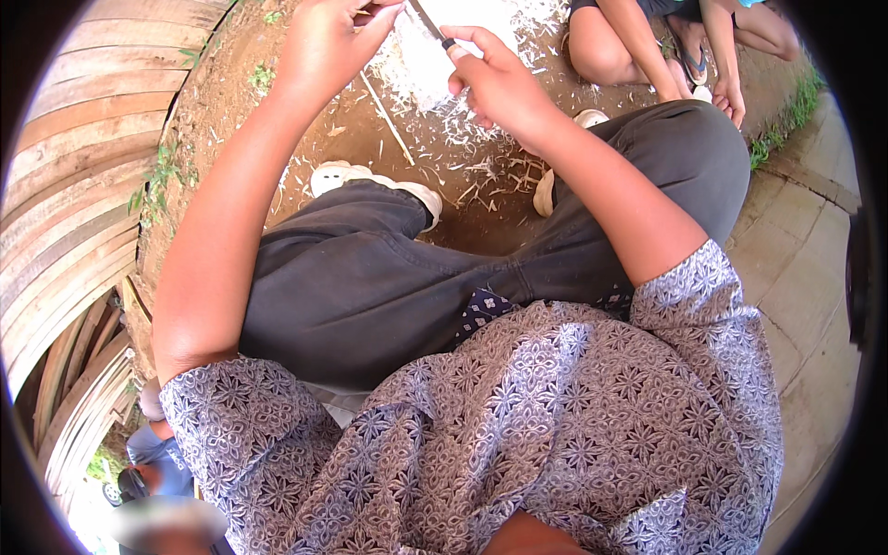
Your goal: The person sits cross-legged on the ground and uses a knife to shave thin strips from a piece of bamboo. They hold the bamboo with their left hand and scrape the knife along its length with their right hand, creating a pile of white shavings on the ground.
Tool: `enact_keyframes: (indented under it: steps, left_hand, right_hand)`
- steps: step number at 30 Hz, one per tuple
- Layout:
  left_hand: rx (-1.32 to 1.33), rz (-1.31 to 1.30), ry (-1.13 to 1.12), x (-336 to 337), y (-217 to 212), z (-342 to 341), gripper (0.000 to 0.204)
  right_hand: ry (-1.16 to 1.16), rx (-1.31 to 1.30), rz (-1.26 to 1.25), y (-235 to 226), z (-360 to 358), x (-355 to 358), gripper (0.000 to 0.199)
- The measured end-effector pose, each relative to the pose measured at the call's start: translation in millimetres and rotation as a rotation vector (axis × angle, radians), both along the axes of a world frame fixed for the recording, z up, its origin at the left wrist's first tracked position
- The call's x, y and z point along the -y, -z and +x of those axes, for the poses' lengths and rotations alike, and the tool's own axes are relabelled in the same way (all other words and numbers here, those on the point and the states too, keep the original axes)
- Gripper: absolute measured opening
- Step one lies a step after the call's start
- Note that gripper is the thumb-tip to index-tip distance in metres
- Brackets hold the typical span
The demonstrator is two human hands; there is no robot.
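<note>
My right hand [504, 88] is closed around the handle of a knife [429, 20], whose narrow dark blade points up and left out of the top of the picture. Close to the blade, the fingers of my left hand [333, 46] are pinched together; what they grip is cut off by the upper edge. Beneath both hands, pale thin shavings [444, 111] lie scattered over the brown soil and a bright white patch. A thin pale stick [387, 120] rests on the ground below my left hand.
My bent legs in dark trousers [342, 277] and white shoes [370, 180] frame the soil. Stacked wooden planks [102, 120] line the left side. Another person's bare legs and hands [731, 97] are at the upper right, beside paving [786, 259]. Someone else [162, 453] sits at the lower left.
</note>
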State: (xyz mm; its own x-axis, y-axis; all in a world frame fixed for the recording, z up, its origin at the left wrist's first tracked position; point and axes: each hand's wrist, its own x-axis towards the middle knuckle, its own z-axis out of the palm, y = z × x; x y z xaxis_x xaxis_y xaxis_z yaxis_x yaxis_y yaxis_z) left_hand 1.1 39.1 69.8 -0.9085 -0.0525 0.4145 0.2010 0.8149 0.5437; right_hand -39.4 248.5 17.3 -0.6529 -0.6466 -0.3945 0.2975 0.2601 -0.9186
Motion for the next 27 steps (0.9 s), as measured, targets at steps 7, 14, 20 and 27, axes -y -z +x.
enact_keyframes:
  steps: [7,14,20,27]
  left_hand:
    - [-0.013,-0.038,0.020,-1.4,0.8,-2.5,0.009]
    - [0.019,-0.076,-0.019,-0.9,0.6,-2.4,0.008]
    - [0.056,-0.015,-0.042,0.9,0.1,0.5,0.006]
    - [0.016,0.008,-0.025,-6.9,-0.8,0.9,0.004]
  right_hand:
    - [0.116,-0.575,-0.037,0.5,10.2,4.8,0.035]
    - [-0.061,-0.190,0.044,24.7,-8.3,-1.9,0.038]
    - [0.032,-0.127,-0.015,15.2,-10.2,3.5,0.035]
    - [-0.091,-0.662,0.196,29.1,1.6,-2.3,0.034]
